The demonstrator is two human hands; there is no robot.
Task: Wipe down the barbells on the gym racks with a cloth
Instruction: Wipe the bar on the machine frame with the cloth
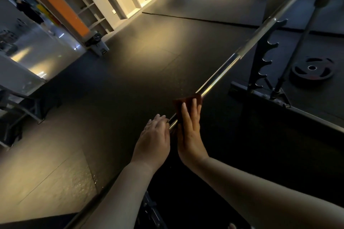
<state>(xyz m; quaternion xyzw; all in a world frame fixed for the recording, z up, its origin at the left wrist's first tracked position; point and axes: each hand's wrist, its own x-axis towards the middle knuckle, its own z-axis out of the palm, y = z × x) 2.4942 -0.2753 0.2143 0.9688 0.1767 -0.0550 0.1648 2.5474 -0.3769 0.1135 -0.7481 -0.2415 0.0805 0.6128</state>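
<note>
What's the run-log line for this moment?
step: barbell wipe | right hand: flat, pressing cloth on barbell | left hand: open, beside barbell

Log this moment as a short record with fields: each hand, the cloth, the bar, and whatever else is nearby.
left hand: open, fingertips by the barbell, next to the cloth; contact unclear
right hand: straight fingers pressing the cloth onto the bar
cloth: reddish-brown, draped over the bar
barbell: bare steel, running up-right towards the rack
rack: black upright with hooks
weight plate: flat on the floor, far right
</note>
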